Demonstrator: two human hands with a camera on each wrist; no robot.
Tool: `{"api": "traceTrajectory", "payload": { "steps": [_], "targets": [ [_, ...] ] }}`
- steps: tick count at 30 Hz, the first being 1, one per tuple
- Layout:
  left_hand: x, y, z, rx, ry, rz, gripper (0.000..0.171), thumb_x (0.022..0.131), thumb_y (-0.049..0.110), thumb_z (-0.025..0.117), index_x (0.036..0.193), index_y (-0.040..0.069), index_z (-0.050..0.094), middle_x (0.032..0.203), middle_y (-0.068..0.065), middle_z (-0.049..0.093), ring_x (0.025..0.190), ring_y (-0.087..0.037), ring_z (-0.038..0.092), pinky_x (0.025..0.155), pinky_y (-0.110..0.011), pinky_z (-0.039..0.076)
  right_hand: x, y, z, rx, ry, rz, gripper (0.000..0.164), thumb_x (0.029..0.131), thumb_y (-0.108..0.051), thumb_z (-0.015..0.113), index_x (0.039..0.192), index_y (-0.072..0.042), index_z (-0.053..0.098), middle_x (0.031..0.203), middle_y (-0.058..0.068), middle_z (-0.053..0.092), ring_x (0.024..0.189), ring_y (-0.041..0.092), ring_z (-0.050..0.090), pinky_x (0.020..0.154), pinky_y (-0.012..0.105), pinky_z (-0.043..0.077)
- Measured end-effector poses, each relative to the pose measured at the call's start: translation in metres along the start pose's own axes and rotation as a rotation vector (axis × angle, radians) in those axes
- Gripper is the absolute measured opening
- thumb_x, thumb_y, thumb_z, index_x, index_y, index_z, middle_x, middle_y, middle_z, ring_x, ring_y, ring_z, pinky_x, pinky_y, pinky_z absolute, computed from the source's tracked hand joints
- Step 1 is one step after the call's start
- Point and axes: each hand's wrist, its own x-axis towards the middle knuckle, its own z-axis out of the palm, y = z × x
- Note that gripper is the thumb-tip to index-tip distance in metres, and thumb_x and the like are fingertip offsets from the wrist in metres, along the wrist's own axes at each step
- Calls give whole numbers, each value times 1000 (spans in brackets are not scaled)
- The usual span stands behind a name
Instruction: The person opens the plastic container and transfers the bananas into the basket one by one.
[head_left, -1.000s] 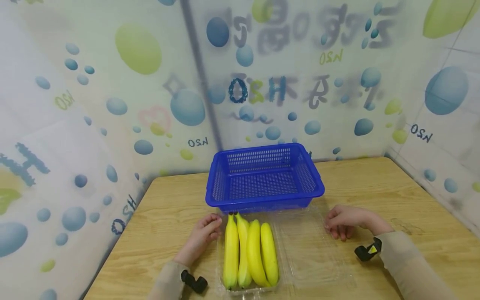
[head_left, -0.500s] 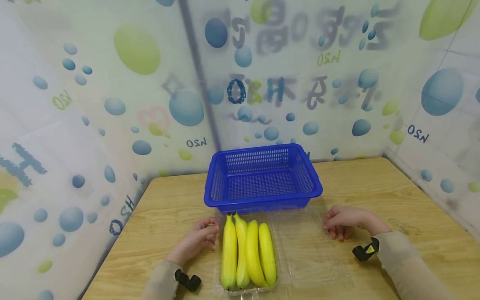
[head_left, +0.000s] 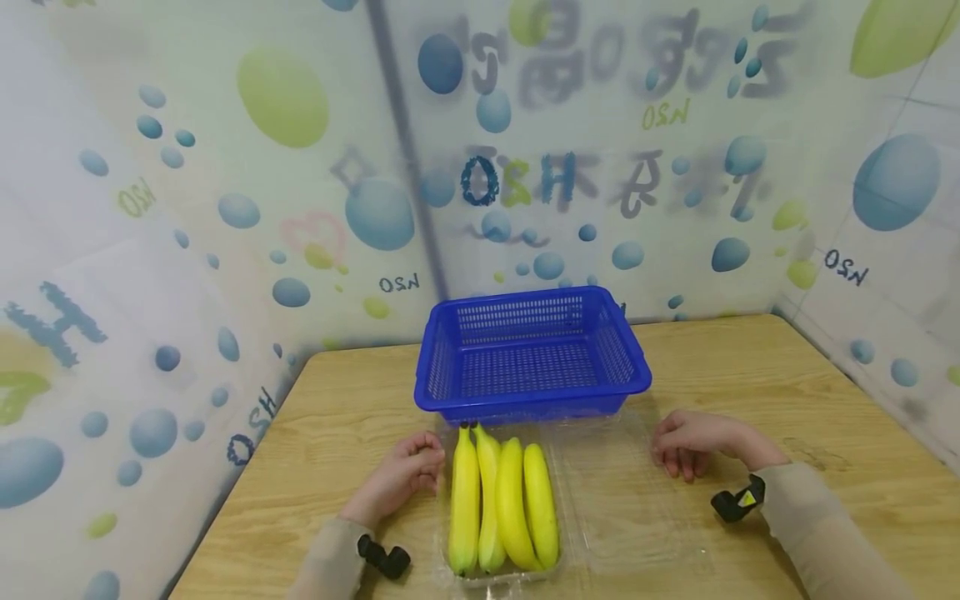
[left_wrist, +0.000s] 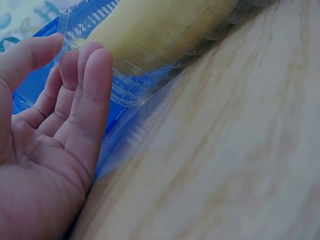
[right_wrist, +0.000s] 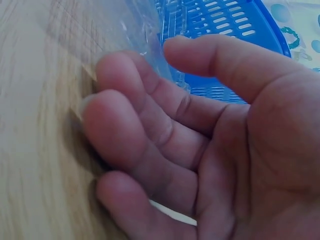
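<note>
Several yellow bananas [head_left: 512, 504] lie side by side in the tray half of a clear plastic clamshell box [head_left: 447, 550]. Its transparent lid [head_left: 626, 525] is folded open flat to the right. At the tray's upper left edge, my left hand [head_left: 405, 473] pinches the rim between thumb and fingers. In the left wrist view, the rim by a banana [left_wrist: 155, 35] meets the thumb tip. My right hand [head_left: 693, 442] has thumb and forefinger at the lid's outer edge, and its other fingers are curled down near the table. In the right wrist view, the clear plastic [right_wrist: 135, 25] passes between thumb and forefinger.
A blue perforated basket [head_left: 528, 400] stands just behind the clamshell, close to its far edge. The wooden table [head_left: 360, 392] is bordered at the back and sides by patterned curtain-like sheets [head_left: 300, 217].
Bananas, clamshell and basket keep their places; the view shifts slightly. My left hand shows a small shift of its fingers at the rim, and the right hand stays at the lid edge.
</note>
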Motion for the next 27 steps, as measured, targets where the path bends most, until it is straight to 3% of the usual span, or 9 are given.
{"api": "traceTrajectory", "payload": {
  "steps": [3,9,13,16,20,27],
  "targets": [
    [1,0,0,0,-2,6,6,96,5,53,97,11,51,81,0,57,67,-11,61,62,-26,54,-2,-2,-2,-14,16,10,22,94,-22,57,88,-2,65,69,7,64,53,13,58,46,23,48],
    [0,0,0,10,28,-19,5,97,5,52,96,10,51,82,0,56,67,-11,61,63,-26,54,-9,-14,-9,-110,148,26,21,91,-22,59,90,-2,66,74,5,63,61,17,59,51,28,47],
    [0,2,1,10,19,-18,4,97,7,54,95,10,51,82,-1,56,67,-11,60,63,-26,54,-19,-28,-14,-175,209,-52,23,94,-18,56,98,3,65,79,6,62,66,20,60,53,28,43],
    [0,1,1,4,9,-15,4,96,7,54,95,9,51,82,-1,56,67,-11,60,63,-26,53,-25,-42,-13,-225,219,-134,23,95,-15,54,101,6,64,81,5,62,67,20,60,56,30,47],
    [0,1,1,3,12,-10,5,96,5,53,94,9,51,82,-2,55,67,-11,60,62,-25,54,-30,-64,-7,-303,202,-217,16,96,-13,55,95,-1,65,82,2,63,70,19,60,62,35,53],
    [1,0,0,8,8,-6,7,97,4,52,95,11,52,83,0,56,67,-10,60,63,-25,54,-30,-97,10,-471,159,-260,8,94,-21,60,89,-17,64,79,-6,59,69,9,53,60,27,45]
  ]
}}
